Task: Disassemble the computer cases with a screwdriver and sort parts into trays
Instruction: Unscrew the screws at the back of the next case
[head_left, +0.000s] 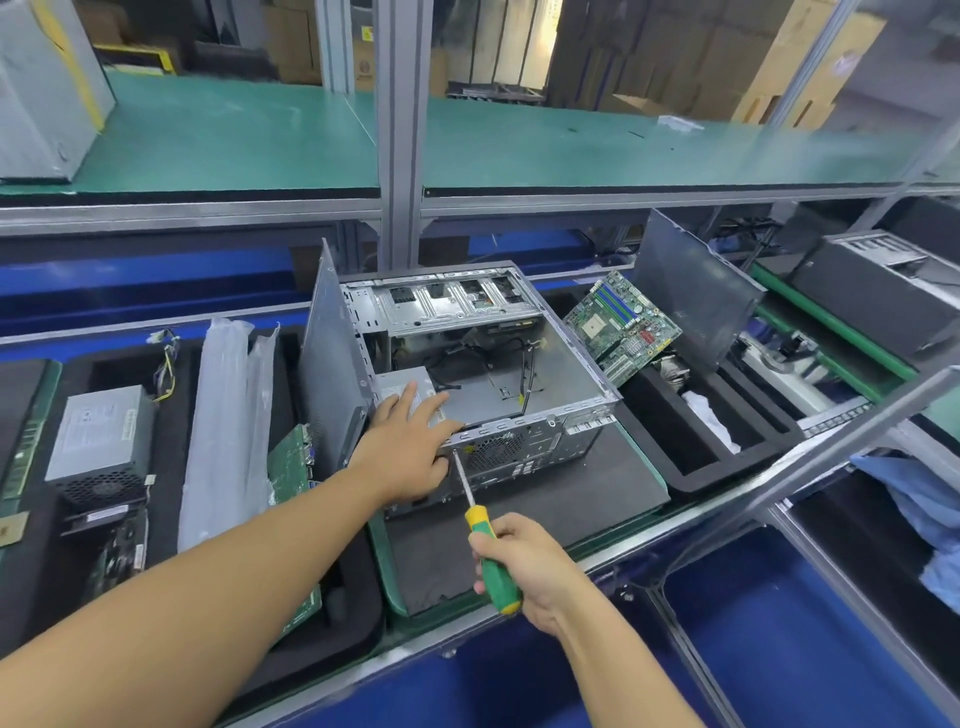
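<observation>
Computer case (550, 358): open-sided grey sheet-metal box lying on a black mat (597, 499) at bench centre, its perforated rear panel facing the viewer. Power supply unit (400, 387): grey metal box in the near-left corner of the case. Left hand (410, 447): fingers straight and spread, laid flat on that unit and the case rim. Right hand (535, 566): curled tight round the green-and-yellow handle of a screwdriver (478, 525), whose steel shaft slants up to the rear panel's top edge; the tip's seating is too small to make out. Side panel (332, 364): upright against the left side of the case. Green motherboard (623, 322): leaning in the black foam tray (685, 483) just to the right. The mat extends beyond the case toward the near bench edge.
</observation>
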